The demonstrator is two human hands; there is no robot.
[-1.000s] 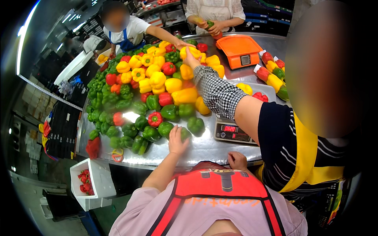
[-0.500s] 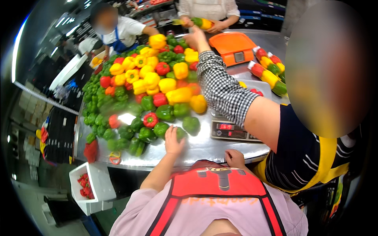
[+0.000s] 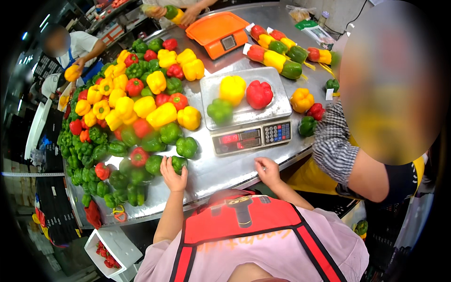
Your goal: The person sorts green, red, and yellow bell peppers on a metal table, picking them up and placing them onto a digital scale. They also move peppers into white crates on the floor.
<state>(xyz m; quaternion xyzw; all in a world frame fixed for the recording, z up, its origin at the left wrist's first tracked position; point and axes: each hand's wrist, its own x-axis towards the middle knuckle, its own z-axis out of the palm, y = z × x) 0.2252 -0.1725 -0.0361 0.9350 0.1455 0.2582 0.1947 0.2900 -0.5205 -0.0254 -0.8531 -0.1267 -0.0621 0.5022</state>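
My left hand (image 3: pixel 174 176) lies at the near edge of a large heap of bell peppers, fingers stretched and spread against a green bell pepper (image 3: pixel 179 164). My right hand (image 3: pixel 268 170), fingers loosely curled, is at the table's front edge, with nothing visible in it. Ahead of it stands a digital scale (image 3: pixel 228 142) with a metal pan. On the pan sit a yellow bell pepper (image 3: pixel 232 90), a red bell pepper (image 3: pixel 259 95) and a blurred green bell pepper (image 3: pixel 219 111).
An orange scale (image 3: pixel 217 28) stands at the back. Several three-pepper packs (image 3: pixel 273 58) lie at the far right. Loose peppers, including a yellow one (image 3: pixel 301 100), lie beside a co-worker's checked sleeve (image 3: pixel 334 143). A white foam box (image 3: pixel 117 246) holds red peppers below the table's left.
The view has swung to the right. The co-worker's checked arm has drawn back from across the table, uncovering the scale and its peppers. My left hand stays by the same green pepper.
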